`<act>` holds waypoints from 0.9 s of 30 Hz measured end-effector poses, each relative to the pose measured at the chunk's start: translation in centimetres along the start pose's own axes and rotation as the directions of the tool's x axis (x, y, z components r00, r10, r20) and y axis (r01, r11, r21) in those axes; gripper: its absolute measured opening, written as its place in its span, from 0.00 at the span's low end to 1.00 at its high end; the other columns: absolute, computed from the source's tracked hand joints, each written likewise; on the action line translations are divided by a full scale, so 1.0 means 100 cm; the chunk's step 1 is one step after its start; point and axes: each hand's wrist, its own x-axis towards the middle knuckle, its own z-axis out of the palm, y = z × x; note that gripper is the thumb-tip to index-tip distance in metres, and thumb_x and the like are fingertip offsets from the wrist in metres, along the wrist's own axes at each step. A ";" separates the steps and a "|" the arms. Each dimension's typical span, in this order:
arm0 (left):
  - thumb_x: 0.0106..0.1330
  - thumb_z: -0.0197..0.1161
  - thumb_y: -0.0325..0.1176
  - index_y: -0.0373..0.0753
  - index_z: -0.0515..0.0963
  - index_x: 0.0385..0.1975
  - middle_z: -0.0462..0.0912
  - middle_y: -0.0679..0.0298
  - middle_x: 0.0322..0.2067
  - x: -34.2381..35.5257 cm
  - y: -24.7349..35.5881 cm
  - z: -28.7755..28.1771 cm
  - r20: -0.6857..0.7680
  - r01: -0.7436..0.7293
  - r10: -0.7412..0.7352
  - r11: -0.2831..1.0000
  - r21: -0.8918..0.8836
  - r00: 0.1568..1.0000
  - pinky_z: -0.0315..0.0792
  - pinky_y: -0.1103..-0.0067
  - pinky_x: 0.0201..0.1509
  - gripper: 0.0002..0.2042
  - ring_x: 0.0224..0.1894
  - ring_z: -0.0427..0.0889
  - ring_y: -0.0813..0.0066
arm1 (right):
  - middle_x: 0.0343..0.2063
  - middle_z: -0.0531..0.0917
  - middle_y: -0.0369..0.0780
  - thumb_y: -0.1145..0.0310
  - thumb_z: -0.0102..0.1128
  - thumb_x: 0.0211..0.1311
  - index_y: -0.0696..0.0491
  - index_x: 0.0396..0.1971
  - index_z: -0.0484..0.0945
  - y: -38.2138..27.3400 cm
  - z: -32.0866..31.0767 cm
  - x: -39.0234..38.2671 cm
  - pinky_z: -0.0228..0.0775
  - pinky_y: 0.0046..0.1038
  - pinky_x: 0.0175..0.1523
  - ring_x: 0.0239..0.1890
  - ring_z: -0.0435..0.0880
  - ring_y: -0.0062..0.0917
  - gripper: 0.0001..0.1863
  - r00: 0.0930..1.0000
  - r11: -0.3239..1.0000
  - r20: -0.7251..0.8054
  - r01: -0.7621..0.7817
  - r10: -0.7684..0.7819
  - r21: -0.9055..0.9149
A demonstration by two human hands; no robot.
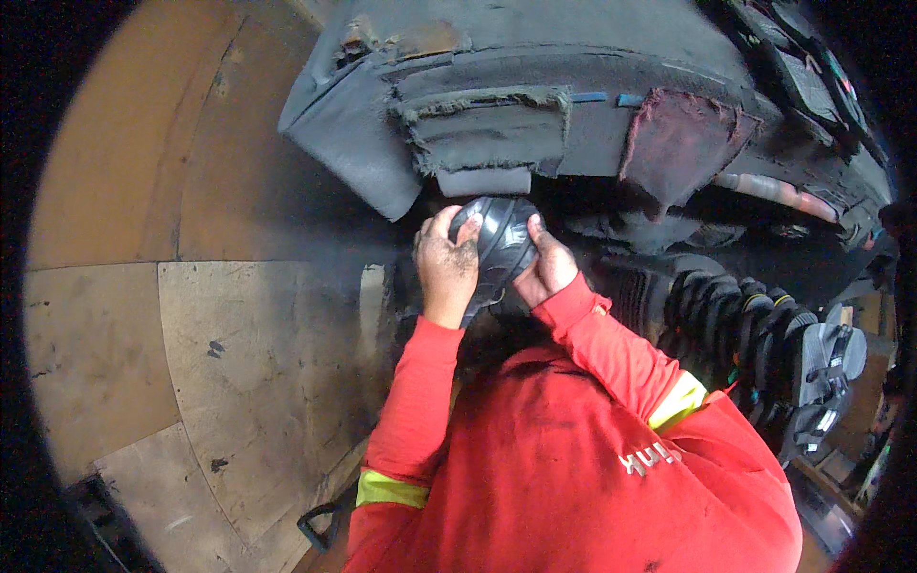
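My left hand [447, 272] and my right hand [547, 264] grip a black sandal [503, 234] from both sides, with the thumbs on top of it. Broad, shiny straps cross its upper surface. Its far end lies close below a light grey block [484, 181] at the edge of a dusty grey machine housing [573, 57]; whether the two touch, I cannot tell. A frayed grey-green cloth flap [492, 138] hangs above the block. The underside of the sandal is hidden.
Several dark sandals [735, 325] stand in a packed row at the right, ending in a grey one [823, 368]. A dusty reddish cloth [680, 143] hangs from the housing. Worn wooden boards [239, 353] cover the left side, with a black handle [317, 523] near the bottom.
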 end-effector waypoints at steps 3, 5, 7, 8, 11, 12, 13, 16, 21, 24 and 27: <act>0.63 0.66 0.39 0.37 0.81 0.45 0.81 0.52 0.41 -0.003 0.005 -0.004 -0.043 -0.010 0.017 0.988 0.156 0.999 0.69 0.62 0.53 0.15 0.47 0.78 0.51 | 0.51 0.82 0.42 0.57 0.48 0.75 0.54 0.54 0.73 0.002 0.001 -0.002 0.68 0.46 0.61 0.52 0.81 0.36 0.19 0.997 0.997 0.022 -0.076 0.075 0.033; 0.64 0.66 0.40 0.37 0.80 0.46 0.81 0.52 0.41 -0.001 0.011 -0.001 -0.024 -0.009 0.013 0.988 0.152 1.000 0.68 0.61 0.54 0.16 0.48 0.77 0.51 | 0.51 0.82 0.43 0.56 0.48 0.75 0.54 0.54 0.74 0.000 0.001 -0.003 0.68 0.44 0.62 0.53 0.80 0.36 0.19 0.997 0.997 0.039 -0.062 0.061 0.033; 0.64 0.66 0.41 0.38 0.80 0.46 0.81 0.52 0.41 -0.002 0.018 0.000 -0.040 -0.026 0.033 0.986 0.165 0.999 0.67 0.61 0.54 0.16 0.49 0.77 0.51 | 0.51 0.82 0.43 0.56 0.47 0.75 0.54 0.54 0.74 -0.004 0.002 -0.004 0.67 0.43 0.63 0.53 0.80 0.36 0.19 0.995 0.995 0.043 -0.088 0.087 0.037; 0.64 0.65 0.41 0.38 0.80 0.46 0.80 0.53 0.41 -0.004 0.020 0.000 -0.055 -0.046 0.057 0.983 0.179 0.997 0.67 0.61 0.54 0.16 0.49 0.77 0.51 | 0.51 0.82 0.43 0.56 0.47 0.75 0.55 0.54 0.74 -0.006 0.003 -0.005 0.67 0.43 0.63 0.53 0.80 0.36 0.20 0.994 0.994 0.056 -0.101 0.099 0.040; 0.65 0.64 0.42 0.38 0.79 0.45 0.80 0.53 0.41 -0.017 0.028 -0.008 -0.083 -0.035 0.056 0.972 0.232 0.995 0.67 0.61 0.54 0.16 0.48 0.76 0.51 | 0.51 0.82 0.43 0.56 0.46 0.76 0.55 0.54 0.74 -0.009 0.006 -0.006 0.68 0.42 0.62 0.53 0.80 0.36 0.20 0.979 0.985 0.125 -0.169 0.164 0.032; 0.66 0.64 0.43 0.38 0.79 0.45 0.80 0.53 0.41 -0.023 0.030 -0.012 -0.101 -0.021 0.043 0.976 0.216 0.994 0.67 0.61 0.53 0.16 0.48 0.76 0.51 | 0.51 0.82 0.44 0.57 0.46 0.76 0.56 0.54 0.74 -0.009 0.009 -0.006 0.69 0.42 0.62 0.53 0.81 0.36 0.20 0.960 0.979 0.203 -0.202 0.191 0.035; 0.66 0.63 0.43 0.38 0.79 0.45 0.80 0.53 0.42 -0.028 0.031 -0.015 -0.145 -0.048 0.077 0.979 0.197 0.986 0.67 0.61 0.53 0.16 0.48 0.76 0.51 | 0.51 0.82 0.44 0.57 0.46 0.76 0.56 0.54 0.74 -0.009 0.011 -0.006 0.69 0.42 0.61 0.52 0.81 0.36 0.19 0.961 0.980 0.196 -0.200 0.194 0.011; 0.67 0.64 0.41 0.36 0.77 0.43 0.80 0.54 0.40 -0.043 0.036 -0.023 -0.185 0.032 -0.016 0.996 0.083 0.983 0.68 0.64 0.53 0.14 0.46 0.76 0.54 | 0.48 0.83 0.43 0.61 0.52 0.74 0.58 0.52 0.76 -0.012 0.021 -0.002 0.72 0.38 0.58 0.49 0.83 0.33 0.17 0.952 0.978 0.222 -0.203 0.209 -0.051; 0.66 0.67 0.45 0.35 0.77 0.44 0.78 0.67 0.41 -0.071 0.031 -0.044 0.096 0.336 -0.328 0.834 -0.437 0.940 0.68 0.76 0.52 0.19 0.42 0.75 0.73 | 0.44 0.86 0.39 0.66 0.62 0.68 0.59 0.49 0.81 -0.029 0.021 0.004 0.72 0.32 0.59 0.49 0.82 0.25 0.15 0.910 0.914 0.320 -0.127 0.262 -0.386; 0.66 0.63 0.56 0.33 0.74 0.55 0.78 0.67 0.48 -0.057 0.012 -0.047 0.461 0.432 -0.135 0.642 -0.634 0.877 0.66 0.77 0.59 0.31 0.50 0.73 0.78 | 0.45 0.85 0.38 0.67 0.63 0.67 0.59 0.50 0.80 -0.030 0.008 0.003 0.70 0.26 0.60 0.49 0.82 0.21 0.15 0.892 0.844 0.340 -0.079 0.298 -0.531; 0.69 0.62 0.50 0.34 0.76 0.53 0.80 0.68 0.46 -0.045 0.000 -0.032 0.578 0.499 -0.107 0.644 -0.580 0.809 0.67 0.79 0.57 0.24 0.49 0.74 0.80 | 0.42 0.85 0.39 0.64 0.60 0.70 0.59 0.49 0.79 -0.028 -0.004 0.001 0.75 0.28 0.54 0.43 0.84 0.24 0.15 0.894 0.897 0.343 -0.128 0.289 -0.422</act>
